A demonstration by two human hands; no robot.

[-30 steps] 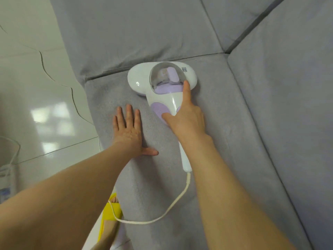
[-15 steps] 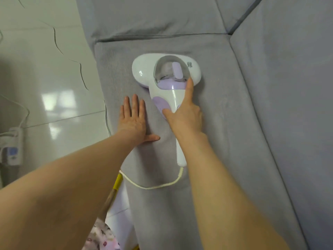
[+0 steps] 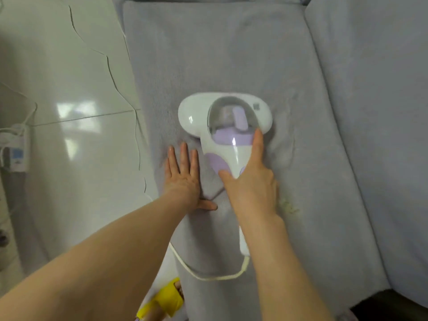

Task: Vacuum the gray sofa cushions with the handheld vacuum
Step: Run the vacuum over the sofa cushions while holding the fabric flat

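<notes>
Nearest the viewer, a yellow slipper (image 3: 165, 300) stands on the floor beside the front of the sofa. A cream cord (image 3: 208, 275) loops across the front of the seat cushion (image 3: 231, 54) and joins the rear end of the vacuum's handle. The left hand (image 3: 185, 179) lies flat on the cushion, palm down, fingers straight and thumb spread, just left of the handle. The right hand (image 3: 252, 184) is wrapped around the handle, thumb on its left side and index finger stretched forward along the clear dust cup. A small yellowish mark (image 3: 287, 206) shows on the fabric just right of this wrist. The white and lilac vacuum (image 3: 222, 117) rests head-down near the middle of the cushion. A second cushion (image 3: 370, 112) adjoins on the right. At left is glossy tiled floor (image 3: 69, 77) with a power strip (image 3: 17, 149).
</notes>
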